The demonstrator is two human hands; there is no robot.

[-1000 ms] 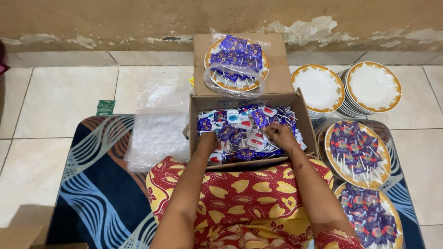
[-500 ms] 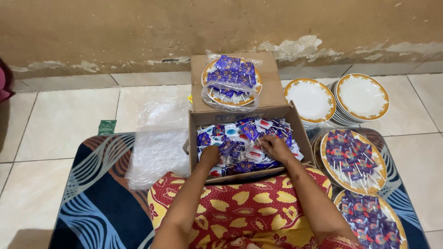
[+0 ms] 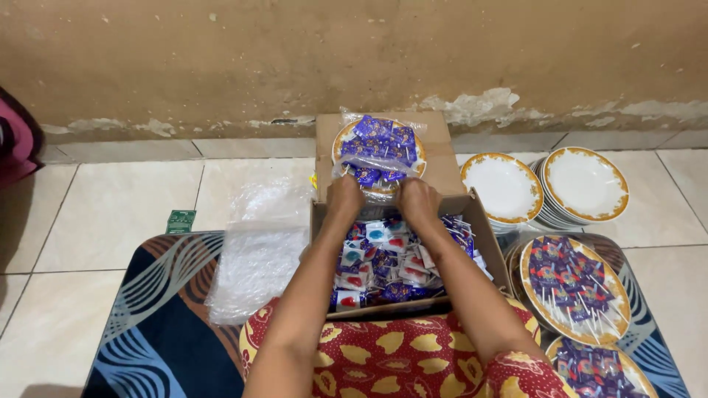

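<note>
An open cardboard box (image 3: 490,249) in front of my lap holds many small purple, blue and white wrapped sweets (image 3: 383,267). On its far flap rests a gold-rimmed plate of purple sweets wrapped in clear plastic (image 3: 378,149). My left hand (image 3: 344,196) and my right hand (image 3: 417,200) reach over the box, and each closes its fingers on the near edge of that wrapped plate. My forearms hide part of the sweets in the box.
Two stacks of empty white gold-rimmed plates (image 3: 504,186) (image 3: 586,183) stand at the right, with two plates of sweets (image 3: 575,284) (image 3: 599,373) nearer. Crumpled clear plastic (image 3: 258,247) lies left of the box on a blue patterned mat (image 3: 151,320). A wall runs behind.
Both hands have left the sweets inside the box and moved forward to the wrapped plate on the far flap. The view has tilted up toward the wall.
</note>
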